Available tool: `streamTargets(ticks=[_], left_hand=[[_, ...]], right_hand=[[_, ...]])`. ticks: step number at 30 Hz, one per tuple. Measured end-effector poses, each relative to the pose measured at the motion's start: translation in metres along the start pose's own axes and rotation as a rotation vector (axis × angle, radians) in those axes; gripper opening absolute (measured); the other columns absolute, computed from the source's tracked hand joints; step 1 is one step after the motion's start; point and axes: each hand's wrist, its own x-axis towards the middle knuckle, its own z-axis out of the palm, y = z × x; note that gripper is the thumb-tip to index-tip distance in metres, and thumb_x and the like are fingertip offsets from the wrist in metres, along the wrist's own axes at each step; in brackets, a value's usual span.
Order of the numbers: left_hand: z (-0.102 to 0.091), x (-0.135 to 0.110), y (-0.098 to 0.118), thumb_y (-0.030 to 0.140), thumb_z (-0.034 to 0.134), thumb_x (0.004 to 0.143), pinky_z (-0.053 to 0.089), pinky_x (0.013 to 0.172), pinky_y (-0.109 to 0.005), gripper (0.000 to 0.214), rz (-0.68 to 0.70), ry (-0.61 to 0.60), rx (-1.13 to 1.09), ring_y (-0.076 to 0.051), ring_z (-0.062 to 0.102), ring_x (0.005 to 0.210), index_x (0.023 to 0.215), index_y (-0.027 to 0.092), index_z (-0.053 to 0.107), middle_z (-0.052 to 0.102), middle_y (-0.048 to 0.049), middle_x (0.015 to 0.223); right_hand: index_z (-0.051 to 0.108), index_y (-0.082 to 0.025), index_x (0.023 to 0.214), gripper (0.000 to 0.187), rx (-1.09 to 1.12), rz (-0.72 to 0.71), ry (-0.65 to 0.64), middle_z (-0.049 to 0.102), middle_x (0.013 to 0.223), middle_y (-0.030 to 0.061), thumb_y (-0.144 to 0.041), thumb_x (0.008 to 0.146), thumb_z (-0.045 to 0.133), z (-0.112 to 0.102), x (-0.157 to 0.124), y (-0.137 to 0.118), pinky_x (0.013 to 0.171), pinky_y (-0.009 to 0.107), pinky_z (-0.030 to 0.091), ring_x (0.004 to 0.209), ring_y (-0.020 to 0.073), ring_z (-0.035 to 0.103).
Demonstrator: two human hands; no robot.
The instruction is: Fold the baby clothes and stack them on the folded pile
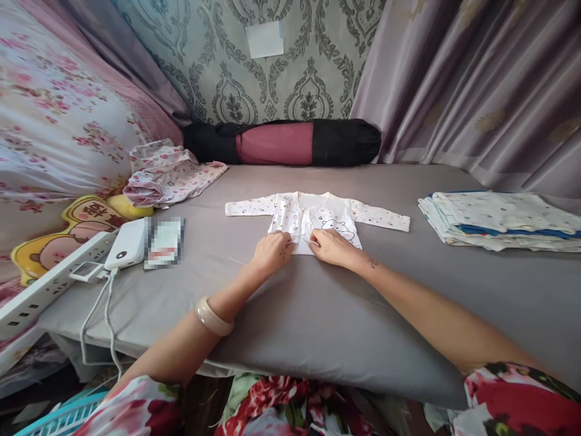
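A small white baby shirt point(313, 211) with a tiny print and a cartoon animal on its front lies flat on the grey sheet, its sleeves spread to both sides. At the lower front of the shirt, my left hand point(273, 249) is closed on one edge of the opening. My right hand point(333, 247) pinches the other front edge, a short gap away. The fingertips of both hands are partly hidden from above. A pale bangle point(214, 317) circles my left wrist.
Folded baby clothes point(499, 221) are stacked at the right. Crumpled printed cloth point(167, 172) lies back left, near a power bank point(128, 242), cables and a power strip point(54, 281). A long black and pink roll point(281, 143) rests against the wall.
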Motion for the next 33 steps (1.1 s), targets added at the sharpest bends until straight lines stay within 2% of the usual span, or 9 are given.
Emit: streamTargets(ticks=[3,6,12,15,19,25,28,31,33], left_hand=[[-0.002,0.002,0.007,0.026,0.05,0.09,0.041,0.077,-0.034,0.02,0.01,0.054,0.022,-0.026,0.064,0.09,0.086,0.018,0.068,0.07,-0.0111,0.091],[-0.004,0.006,0.014,0.026,0.05,0.089,0.04,0.073,-0.032,0.021,0.019,0.09,-0.081,-0.024,0.063,0.084,0.082,0.018,0.067,0.069,-0.0089,0.086],[0.005,0.012,0.032,0.02,0.047,0.087,0.041,0.07,-0.03,0.021,0.032,0.104,-0.303,-0.019,0.058,0.073,0.079,0.019,0.067,0.065,-0.0041,0.075],[0.017,0.013,0.041,0.017,0.044,0.089,0.044,0.075,-0.032,0.023,0.058,0.078,-0.245,-0.021,0.06,0.082,0.085,0.017,0.067,0.066,-0.0074,0.084],[0.026,0.006,0.05,0.017,0.042,0.091,0.046,0.084,-0.035,0.025,0.078,0.035,-0.096,-0.024,0.06,0.095,0.094,0.015,0.067,0.065,-0.0123,0.097],[0.012,-0.018,0.059,0.02,0.041,0.092,0.047,0.087,-0.037,0.026,0.188,-0.04,0.068,-0.025,0.06,0.095,0.092,0.016,0.066,0.067,-0.0101,0.097],[0.0,-0.02,0.058,0.017,0.042,0.09,0.048,0.078,-0.033,0.024,0.106,-0.094,0.034,-0.023,0.063,0.091,0.092,0.018,0.066,0.069,-0.0068,0.093],[-0.002,-0.01,0.048,0.017,0.039,0.092,0.047,0.073,-0.031,0.027,-0.016,-0.021,0.012,-0.022,0.063,0.092,0.095,0.02,0.065,0.069,-0.0057,0.096],[0.003,-0.002,0.038,0.016,0.039,0.092,0.047,0.076,-0.031,0.026,-0.035,0.048,0.036,-0.022,0.061,0.098,0.096,0.019,0.064,0.067,-0.0071,0.1]], right_hand=[[0.058,-0.02,0.077,0.013,0.192,0.064,-0.05,0.065,0.08,0.0032,-0.028,0.087,0.055,-0.006,0.009,0.007,0.061,0.023,0.039,0.076,0.0165,0.06],[0.056,-0.02,0.074,0.011,0.47,0.153,-0.064,0.058,0.064,-0.002,-0.025,0.084,0.057,-0.021,0.015,0.01,0.052,0.021,0.038,0.055,0.0113,0.053],[0.054,-0.019,0.068,0.013,0.758,0.161,-0.006,0.05,0.054,-0.0049,-0.019,0.08,0.06,-0.048,0.015,0.002,0.047,0.019,0.041,0.049,0.0086,0.049],[0.053,-0.019,0.067,0.015,0.77,0.145,-0.035,0.051,0.052,-0.0047,-0.018,0.08,0.059,-0.048,0.016,-0.001,0.046,0.018,0.041,0.048,0.0083,0.05],[0.053,-0.019,0.069,0.012,0.733,0.146,-0.09,0.053,0.051,-0.0049,-0.018,0.081,0.057,-0.035,0.019,0.001,0.045,0.017,0.04,0.046,0.0082,0.051],[0.057,-0.018,0.075,0.005,0.732,0.127,-0.162,0.058,0.055,-0.004,-0.021,0.078,0.06,-0.011,0.021,0.01,0.048,0.018,0.044,0.052,0.0105,0.057],[0.062,-0.018,0.075,0.008,0.748,0.084,-0.265,0.062,0.061,-0.0023,-0.025,0.079,0.064,-0.011,0.019,0.012,0.053,0.02,0.047,0.06,0.0122,0.062],[0.065,-0.017,0.069,0.016,0.699,0.075,-0.36,0.067,0.067,0.001,-0.029,0.079,0.066,-0.024,0.026,0.014,0.053,0.021,0.048,0.06,0.0127,0.062],[0.066,-0.016,0.066,0.017,0.639,0.118,-0.326,0.069,0.071,0.0028,-0.026,0.08,0.065,-0.034,0.04,0.018,0.05,0.02,0.047,0.059,0.012,0.062]])
